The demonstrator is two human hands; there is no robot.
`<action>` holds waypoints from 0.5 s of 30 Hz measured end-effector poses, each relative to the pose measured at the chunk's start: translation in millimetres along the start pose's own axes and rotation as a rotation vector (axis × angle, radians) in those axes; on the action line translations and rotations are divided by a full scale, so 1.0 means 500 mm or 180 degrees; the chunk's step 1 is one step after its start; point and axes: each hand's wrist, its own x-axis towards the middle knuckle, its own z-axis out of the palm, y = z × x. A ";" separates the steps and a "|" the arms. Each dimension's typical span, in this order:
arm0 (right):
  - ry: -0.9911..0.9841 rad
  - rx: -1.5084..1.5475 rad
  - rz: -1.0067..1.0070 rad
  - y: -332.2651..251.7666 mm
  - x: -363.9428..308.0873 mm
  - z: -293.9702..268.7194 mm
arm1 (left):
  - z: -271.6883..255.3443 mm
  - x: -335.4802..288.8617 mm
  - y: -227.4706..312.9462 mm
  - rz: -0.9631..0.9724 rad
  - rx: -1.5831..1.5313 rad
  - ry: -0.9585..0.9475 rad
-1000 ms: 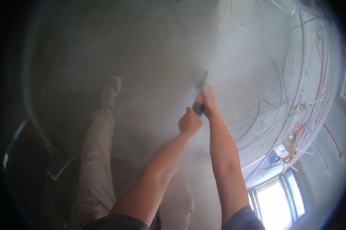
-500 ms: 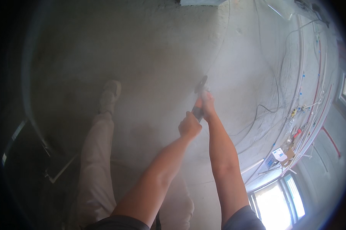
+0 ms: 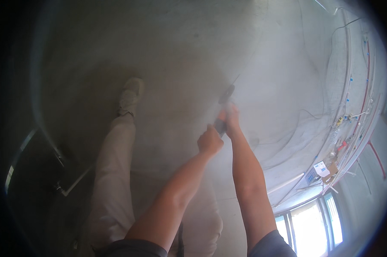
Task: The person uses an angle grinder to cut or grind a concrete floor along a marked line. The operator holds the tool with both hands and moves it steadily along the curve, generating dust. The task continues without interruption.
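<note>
An angle grinder (image 3: 220, 126) with an orange and black body is held low over the dusty grey concrete floor (image 3: 176, 55). My left hand (image 3: 210, 140) is closed around its rear, black part. Farther forward, my right hand (image 3: 232, 117) is wrapped about the front end, near the disc; haze blurs its fingers. The dark round disc (image 3: 226, 94) stands on edge at the floor, and its exact contact is hidden in dust. A short thin dark line (image 3: 236, 79) runs on the floor just beyond the disc.
My shoe (image 3: 131, 95) is planted left of the grinder. A faint cable (image 3: 309, 115) lies to the right. Pipes (image 3: 347, 77), a cardboard box (image 3: 329, 172) and a red object (image 3: 342, 146) lie farther right, near a bright window (image 3: 309, 227). Dust veils the floor.
The haze is thicker, fading the floor line and cables. The view has shifted, with pipes and box farther right and my shoe a little higher. Both hands keep their hold on the grinder.
</note>
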 end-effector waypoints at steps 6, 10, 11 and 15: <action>-0.0011 -0.0024 -0.0188 0.014 0.013 -0.008 | 0.001 0.006 -0.002 0.0084 -0.0025 0.0048; 0.0192 -0.0017 -0.0064 -0.007 0.059 -0.024 | 0.014 0.017 0.033 0.0245 -0.0133 0.0191; 0.0110 -0.0025 0.0031 -0.011 0.061 -0.032 | 0.016 0.017 0.038 0.0176 -0.0116 0.0154; 0.0039 0.0057 0.0112 -0.003 0.050 -0.037 | 0.012 0.016 0.035 0.0062 -0.0057 0.0053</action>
